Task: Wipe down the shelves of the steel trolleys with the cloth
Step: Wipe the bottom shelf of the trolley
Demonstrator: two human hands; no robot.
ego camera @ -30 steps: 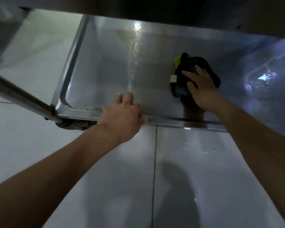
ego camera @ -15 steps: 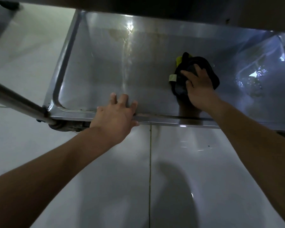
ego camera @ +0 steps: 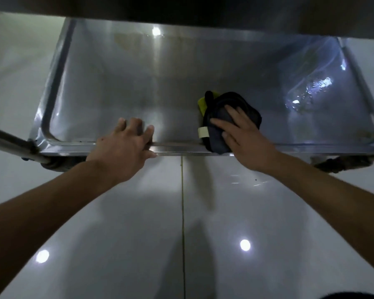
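Head view: lower steel trolley shelf (ego camera: 117, 87), wiping cloth, two bare hands.

Dark cloth (ego camera: 216, 126) with yellow-green part at 11 o'clock and pale tag at 9 o'clock, no writing legible, lies at the shelf's near rim, right of centre. Right hand (ego camera: 244, 137) presses it, fingers spread fairly flat. Left hand (ego camera: 125, 145) rests over the near rim, fingers bent onto the shelf. Wet sheen at 2 o'clock. Glossy tiled floor (ego camera: 138, 234) below.
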